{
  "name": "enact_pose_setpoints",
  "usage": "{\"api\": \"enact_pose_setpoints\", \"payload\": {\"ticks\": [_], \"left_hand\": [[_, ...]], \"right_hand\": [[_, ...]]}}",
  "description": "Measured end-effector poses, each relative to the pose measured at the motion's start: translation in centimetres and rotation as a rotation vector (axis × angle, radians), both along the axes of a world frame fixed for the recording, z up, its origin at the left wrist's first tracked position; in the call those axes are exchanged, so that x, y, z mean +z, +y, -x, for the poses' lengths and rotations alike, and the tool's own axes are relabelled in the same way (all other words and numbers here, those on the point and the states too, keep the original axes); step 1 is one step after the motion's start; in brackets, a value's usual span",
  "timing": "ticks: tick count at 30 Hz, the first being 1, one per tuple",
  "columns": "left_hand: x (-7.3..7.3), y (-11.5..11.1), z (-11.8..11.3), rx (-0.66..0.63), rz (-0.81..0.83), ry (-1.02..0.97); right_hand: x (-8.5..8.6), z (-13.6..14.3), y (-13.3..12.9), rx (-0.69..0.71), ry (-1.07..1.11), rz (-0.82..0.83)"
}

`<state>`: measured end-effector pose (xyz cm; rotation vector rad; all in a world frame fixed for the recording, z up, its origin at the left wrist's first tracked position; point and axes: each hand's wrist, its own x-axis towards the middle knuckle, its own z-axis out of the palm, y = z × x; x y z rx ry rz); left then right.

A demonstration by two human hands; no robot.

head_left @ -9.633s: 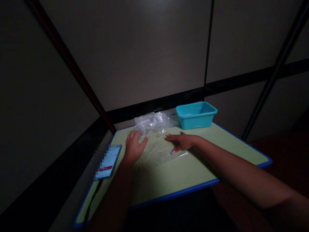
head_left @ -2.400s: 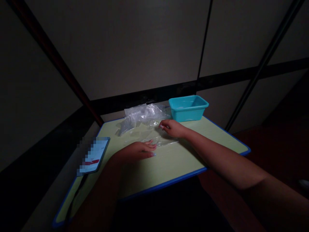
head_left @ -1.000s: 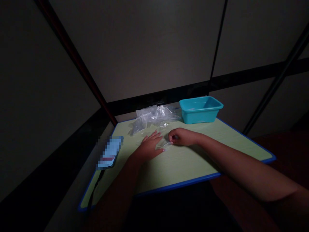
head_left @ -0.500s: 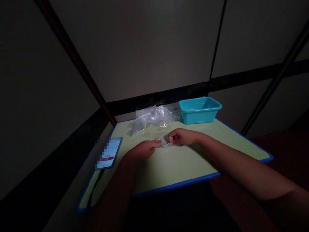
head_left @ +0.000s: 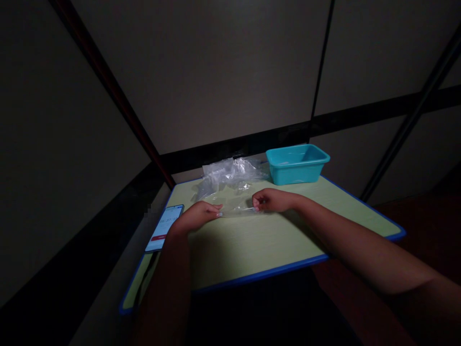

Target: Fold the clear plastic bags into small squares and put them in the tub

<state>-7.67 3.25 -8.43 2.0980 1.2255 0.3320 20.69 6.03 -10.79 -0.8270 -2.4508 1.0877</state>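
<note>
A clear plastic bag (head_left: 236,205) lies stretched flat on the green table (head_left: 273,240) between my two hands. My left hand (head_left: 198,216) pinches the bag's left edge with its fingertips. My right hand (head_left: 271,200) pinches the right edge, fingers curled. Just behind them sits a crumpled heap of clear plastic bags (head_left: 228,175) at the table's far edge.
A turquoise plastic tub (head_left: 297,164) stands at the back right of the table. A phone (head_left: 164,227) with a lit screen lies on the table's left edge, a cable running from it. Dark wall panels close in behind. The room is dim.
My left hand has slid leftward away from my right hand, pulling the bag out wider between them. Earlier my left hand lay flat on the bag.
</note>
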Motion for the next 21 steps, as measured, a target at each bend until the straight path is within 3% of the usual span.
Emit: {"api": "enact_pose_setpoints", "payload": {"ticks": [4, 9, 16, 21], "left_hand": [[0.12, -0.02, -0.2, 0.086, 0.046, -0.1], [0.32, -0.21, -0.29, 0.083, 0.132, -0.22], [0.18, -0.1, 0.44, 0.121, 0.227, -0.174], [-0.35, -0.08, 0.63, 0.176, 0.393, -0.387]], "right_hand": [[-0.29, 0.15, 0.18, -0.032, 0.029, 0.041], [-0.69, 0.21, 0.29, -0.034, 0.051, 0.134], [-0.87, 0.32, 0.36, 0.01, 0.083, 0.19], [-0.48, 0.06, 0.39, -0.023, 0.059, 0.183]]}}
